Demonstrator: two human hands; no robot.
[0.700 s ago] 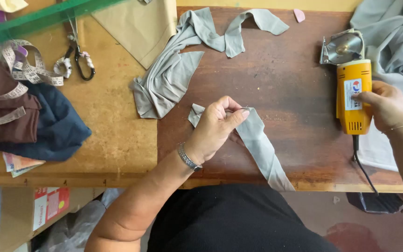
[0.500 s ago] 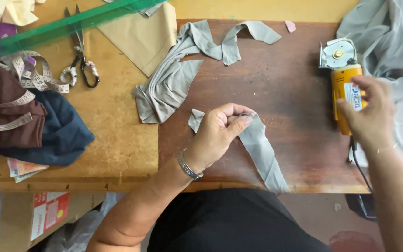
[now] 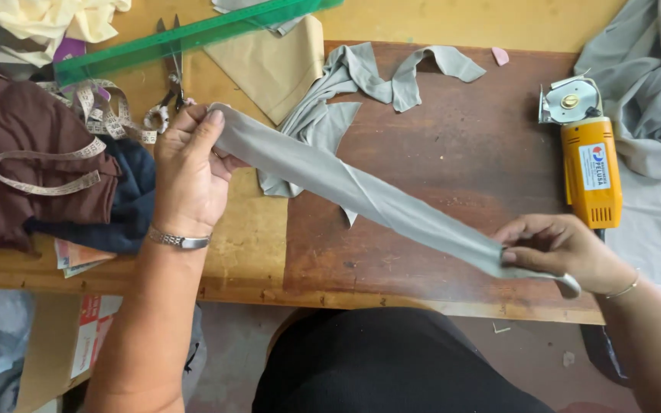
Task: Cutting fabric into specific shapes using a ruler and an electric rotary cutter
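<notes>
A long, narrow grey fabric strip [image 3: 361,195] of soft, thin cloth is stretched out in the air just above the table [image 3: 437,160], running on a slant from upper left to lower right. It has a twist near its middle, where the band narrows and a small pointed flap hangs down. Its upper end is pinched at the left, its lower end curls over at the right, near the table's front edge.

Two hands, one stretched grey fabric strip [image 3: 361,195], one yellow electric cutter [image 3: 587,157], one scissors [image 3: 168,88], one green ruler [image 3: 193,38], one measuring tape [image 3: 78,134].
</notes>
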